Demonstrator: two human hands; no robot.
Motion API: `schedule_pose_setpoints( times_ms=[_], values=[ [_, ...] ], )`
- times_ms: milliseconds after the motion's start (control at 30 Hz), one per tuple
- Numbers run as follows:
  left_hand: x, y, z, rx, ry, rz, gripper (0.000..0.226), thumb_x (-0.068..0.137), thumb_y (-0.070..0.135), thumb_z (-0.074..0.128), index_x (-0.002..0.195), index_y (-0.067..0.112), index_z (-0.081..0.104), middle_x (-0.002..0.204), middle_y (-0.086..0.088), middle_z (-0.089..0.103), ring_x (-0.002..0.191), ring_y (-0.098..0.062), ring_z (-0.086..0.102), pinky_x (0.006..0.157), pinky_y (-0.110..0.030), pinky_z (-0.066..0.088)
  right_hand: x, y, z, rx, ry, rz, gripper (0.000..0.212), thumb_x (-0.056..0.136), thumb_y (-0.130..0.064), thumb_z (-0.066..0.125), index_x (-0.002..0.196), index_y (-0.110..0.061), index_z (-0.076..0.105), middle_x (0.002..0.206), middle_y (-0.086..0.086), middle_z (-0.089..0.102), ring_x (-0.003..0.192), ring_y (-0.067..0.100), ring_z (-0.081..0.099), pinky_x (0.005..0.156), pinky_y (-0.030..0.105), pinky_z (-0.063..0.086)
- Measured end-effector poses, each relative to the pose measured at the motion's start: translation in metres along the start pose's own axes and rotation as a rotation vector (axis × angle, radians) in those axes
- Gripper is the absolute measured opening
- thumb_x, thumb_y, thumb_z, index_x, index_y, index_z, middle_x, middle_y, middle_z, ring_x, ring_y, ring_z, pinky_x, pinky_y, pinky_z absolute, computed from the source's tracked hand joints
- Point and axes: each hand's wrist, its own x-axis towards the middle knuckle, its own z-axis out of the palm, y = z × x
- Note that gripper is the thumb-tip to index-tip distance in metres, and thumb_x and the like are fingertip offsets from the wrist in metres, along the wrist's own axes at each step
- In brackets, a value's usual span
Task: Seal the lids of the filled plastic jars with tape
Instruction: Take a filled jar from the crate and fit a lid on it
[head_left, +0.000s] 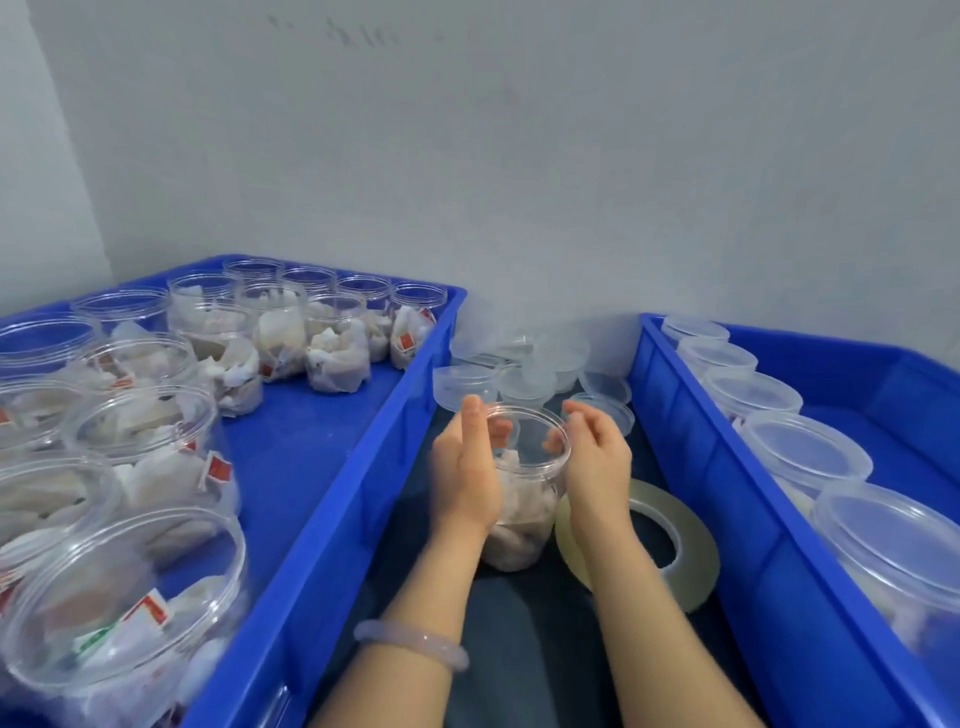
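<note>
The filled jar (522, 499) stands on the dark surface (519, 623), in the narrow lane between the left crate (363, 467) and the right crate (691, 467). The left hand (467, 467) and the right hand (597, 462) clasp its upper wall from either side, fingers curled at the rim. The tape roll (693, 551) lies just to its right, and loose lids (519, 374) crowd the far end.

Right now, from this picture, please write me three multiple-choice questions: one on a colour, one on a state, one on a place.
1. The left crate and the right crate are: A blue; B green; C grey.
2. The jars in the left crate are: A lidded; B empty; C open and filled.
3. The tape roll lies: A in the right crate; B right of the middle jar; C on a jar.
Answers: A, both walls show blue; C, no lids, bags inside; B, it lies flat beside that jar.
</note>
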Motion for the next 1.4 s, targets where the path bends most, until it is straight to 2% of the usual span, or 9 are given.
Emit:
schedule_pose_setpoints(
  times_ms=[167,300,433,567,700,833,1100,1233,1400],
  values=[
    [0.013,-0.009,-0.005,-0.086,-0.101,0.002,0.057,0.082,0.055,0.027,0.084,0.016,0.069,0.081,-0.008,0.073,0.080,-0.020,0.069,0.073,-0.026,0.054,0.043,0.026,-0.014,-0.861,-0.444,-0.241,0.055,0.087,-0.021,0.067,0.138,-0.023,0.047,0.143,0.002,0.041,0.132,0.018,0.039,0.106,0.029,0.038],
    [0.014,-0.014,-0.005,-0.085,-0.117,0.020,0.050,0.083,0.051,0.028,0.090,0.020,0.067,0.086,-0.003,0.073,0.084,-0.013,0.069,0.076,-0.025,0.052,0.054,0.046,-0.011,-1.323,-0.585,-0.235,0.039,0.086,-0.045,0.058,0.123,-0.031,0.057,0.143,-0.004,0.040,0.134,0.023,0.035,0.100,0.042,0.041],
    [0.013,-0.014,-0.008,-0.085,-0.163,0.029,0.055,0.076,0.062,0.033,0.093,0.022,0.066,0.090,-0.002,0.072,0.088,-0.014,0.068,0.084,-0.031,0.052,0.058,0.053,-0.010,-1.105,-0.510,-0.266,0.025,0.077,-0.040,0.053,0.098,-0.028,0.059,0.115,-0.013,0.054,0.107,0.013,0.042,0.081,0.026,0.038],
    [0.009,-0.016,-0.008,-0.095,-0.158,0.106,0.065,0.073,0.067,0.029,0.100,0.018,0.064,0.096,-0.006,0.071,0.090,-0.013,0.068,0.084,-0.028,0.053,0.067,0.058,-0.005,-1.002,-0.682,-0.287,0.045,0.095,-0.021,0.051,0.139,-0.020,0.045,0.149,0.003,0.039,0.139,0.017,0.030,0.114,0.034,0.025],
    [0.008,-0.018,-0.008,-0.088,-0.134,0.133,0.064,0.075,0.065,0.029,0.099,0.017,0.064,0.097,-0.005,0.071,0.090,-0.010,0.068,0.081,-0.023,0.052,0.066,0.058,-0.012,-1.223,-0.718,-0.534,0.040,0.085,-0.032,0.057,0.125,-0.032,0.055,0.090,-0.017,0.038,0.094,0.016,0.035,0.081,0.027,0.033],
    [0.008,-0.019,-0.008,-0.085,-0.133,0.146,0.070,0.075,0.077,0.033,0.102,0.019,0.063,0.098,-0.003,0.071,0.092,-0.013,0.068,0.085,-0.030,0.053,0.059,0.055,-0.014,-1.151,-0.661,-0.448,0.005,0.086,-0.028,0.058,0.081,-0.029,0.056,0.082,-0.015,0.041,0.094,0.019,0.039,0.070,0.025,0.036],
    [0.007,-0.018,-0.007,-0.128,-0.120,0.090,0.076,0.074,0.069,0.025,0.106,0.012,0.064,0.101,-0.007,0.071,0.093,-0.016,0.068,0.085,-0.029,0.053,0.055,-0.006,-0.022,0.416,0.112,0.275,0.031,0.099,-0.038,0.044,0.086,-0.016,0.059,0.059,-0.005,0.055,0.042,0.008,0.051,0.039,0.018,0.038],
    [0.005,-0.016,-0.007,-0.148,-0.106,0.075,0.073,0.082,0.063,0.027,0.108,0.007,0.065,0.102,-0.010,0.070,0.096,-0.019,0.067,0.086,-0.029,0.053,0.037,-0.023,-0.008,-0.157,-0.344,0.303,0.027,0.089,-0.042,0.061,0.082,-0.017,0.068,0.068,-0.002,0.066,0.054,0.007,0.061,0.052,0.022,0.048],
    [0.004,-0.017,-0.007,-0.106,-0.069,0.091,0.058,0.089,0.046,0.021,0.105,0.012,0.065,0.098,0.000,0.071,0.093,-0.008,0.067,0.083,-0.022,0.051,0.027,-0.051,0.000,-0.476,-0.367,-0.150,0.012,0.084,-0.021,0.070,0.083,-0.033,0.071,0.076,-0.018,0.070,0.071,-0.006,0.063,0.064,0.010,0.049]
  ],
)
